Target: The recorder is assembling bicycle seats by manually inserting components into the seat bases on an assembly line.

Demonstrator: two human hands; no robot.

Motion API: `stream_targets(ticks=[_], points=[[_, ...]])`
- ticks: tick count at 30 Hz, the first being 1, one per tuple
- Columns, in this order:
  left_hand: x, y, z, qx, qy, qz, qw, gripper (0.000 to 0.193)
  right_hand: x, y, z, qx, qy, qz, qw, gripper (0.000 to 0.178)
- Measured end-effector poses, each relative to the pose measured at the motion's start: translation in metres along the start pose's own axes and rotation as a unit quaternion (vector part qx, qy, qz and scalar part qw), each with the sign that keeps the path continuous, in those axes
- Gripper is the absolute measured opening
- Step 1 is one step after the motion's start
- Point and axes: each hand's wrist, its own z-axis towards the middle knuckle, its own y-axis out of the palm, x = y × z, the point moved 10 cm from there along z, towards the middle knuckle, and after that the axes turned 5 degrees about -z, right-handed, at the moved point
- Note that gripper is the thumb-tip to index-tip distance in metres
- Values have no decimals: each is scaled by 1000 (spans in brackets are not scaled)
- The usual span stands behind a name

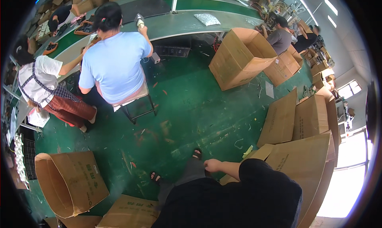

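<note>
My right hand (213, 165) is beside my grey trouser leg (191, 170), its fingers curled in and nothing showing between them. The bare forearm comes out of a black sleeve (258, 173). My left hand is out of view. Both my feet, in dark sandals (196, 153), stand on the green floor (191, 120). Closest to the right arm is a large brown cardboard box (298, 164), standing just to its right.
An open cardboard box (75, 184) lies at the left; another (238, 64) stands by the long workbench (183, 23). A person in light blue (115, 64) sits on a stool, holding a shoe (139, 21). Another person (47, 74) stands beside them. More people work at the far right.
</note>
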Motion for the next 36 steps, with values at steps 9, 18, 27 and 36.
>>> stream_targets(ticks=[9, 18, 27, 36], points=[[75, 96, -153, 36, -65, 23, 997, 26, 269, 5, -52, -22, 96, 94, 991, 36], [148, 188, -257, 3, -91, 95, 991, 21, 507, -149, -45, -176, 68, -195, 962, 35], [245, 293, -255, -52, -137, -74, 986, 26, 492, -543, 102, 226, 17, 18, 974, 38], [419, 381, -285, -104, 101, 271, 952, 42, 610, -729, 62, 435, 128, -96, 886, 55]])
